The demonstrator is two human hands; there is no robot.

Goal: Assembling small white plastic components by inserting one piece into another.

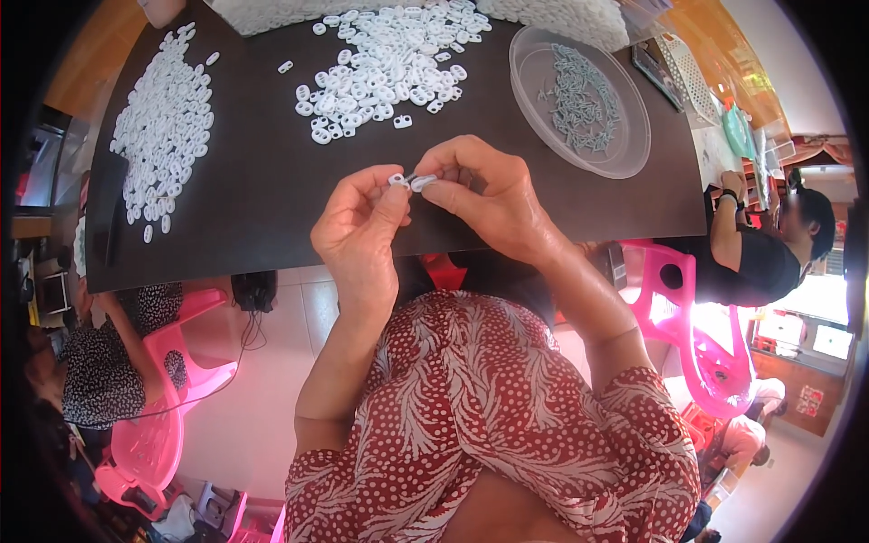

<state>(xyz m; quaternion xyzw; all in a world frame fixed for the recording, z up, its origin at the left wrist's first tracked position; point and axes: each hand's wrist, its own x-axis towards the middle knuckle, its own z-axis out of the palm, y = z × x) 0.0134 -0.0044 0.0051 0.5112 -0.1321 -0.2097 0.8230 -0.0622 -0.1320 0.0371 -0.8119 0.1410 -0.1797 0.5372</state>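
My left hand (360,226) pinches a small white plastic ring piece (398,180) between thumb and fingertips. My right hand (484,195) holds a second small white piece (423,183) pressed against the first, with a thin metal bit showing between them. Both hands hover over the near edge of the dark table (262,195). A heap of the same white pieces (385,68) lies just beyond my hands. A clear round plastic dish (625,149) with several small grey metal pins (584,100) sits to the right of it.
Another spread of white pieces (163,122) covers the table's left side. Pink plastic chairs (167,362) (697,326) stand on both sides. A person in black (756,258) sits at the right, another in a spotted garment (100,371) at the left.
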